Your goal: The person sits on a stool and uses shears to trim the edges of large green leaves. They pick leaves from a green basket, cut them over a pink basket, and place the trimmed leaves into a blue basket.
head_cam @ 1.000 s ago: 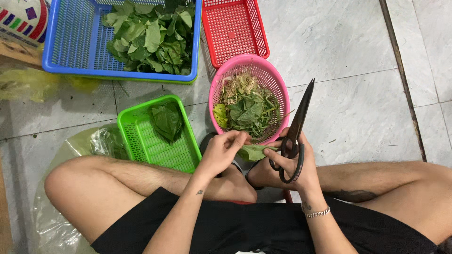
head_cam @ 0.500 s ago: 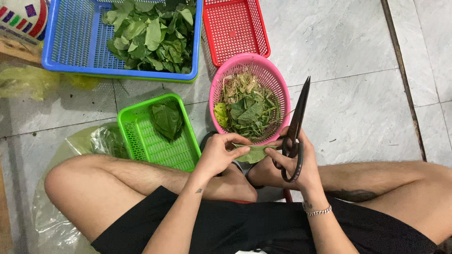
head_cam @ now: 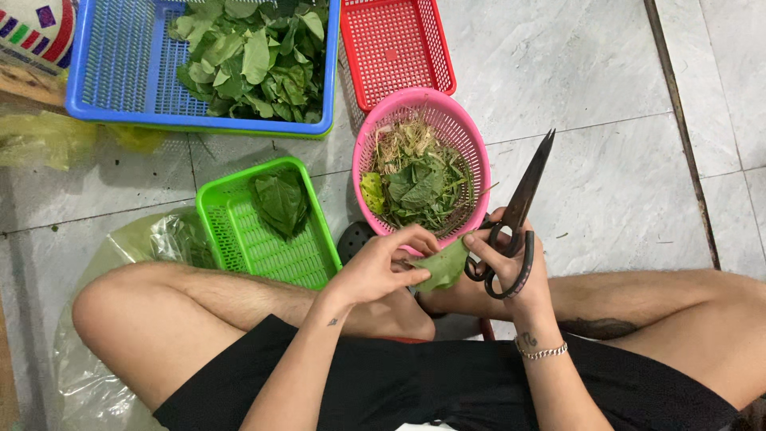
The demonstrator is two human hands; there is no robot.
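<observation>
My left hand [head_cam: 383, 267] pinches a green leaf [head_cam: 444, 267] over my crossed legs. My right hand [head_cam: 511, 267] grips black scissors [head_cam: 519, 215], blades closed and pointing up and away, while its fingers also touch the leaf's right edge. Just beyond the hands sits a round pink basket [head_cam: 471, 136] with leaf trimmings and stems. A green basket [head_cam: 239, 231] at the left of my hands holds a small stack of leaves [head_cam: 279, 201].
A blue basket [head_cam: 120, 72] of loose green leaves stands at the far left, an empty red basket [head_cam: 395, 48] beside it. A clear plastic bag [head_cam: 159, 239] lies by my left knee. Grey tiled floor extends to the right.
The leaf between my hands has come into clearer view, and the scissors have tilted slightly to the right. The baskets have not moved.
</observation>
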